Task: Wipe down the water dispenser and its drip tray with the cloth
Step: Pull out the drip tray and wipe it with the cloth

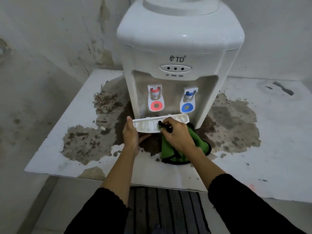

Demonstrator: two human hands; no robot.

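White table (278,132) with big brown peeled patches fills mid frame; white TD water dispenser (179,48) stands upper centre, red tap (155,93) left, blue tap (189,96) right. White ridged drip tray (148,124) held tilted just in front of dispenser base, centre frame. Left hand (130,134) closed around tray's left end. Right hand (177,134) pinches green black-edged cloth (168,149) onto tray; rest of cloth hangs to table. Striped mat (162,205) bottom centre.
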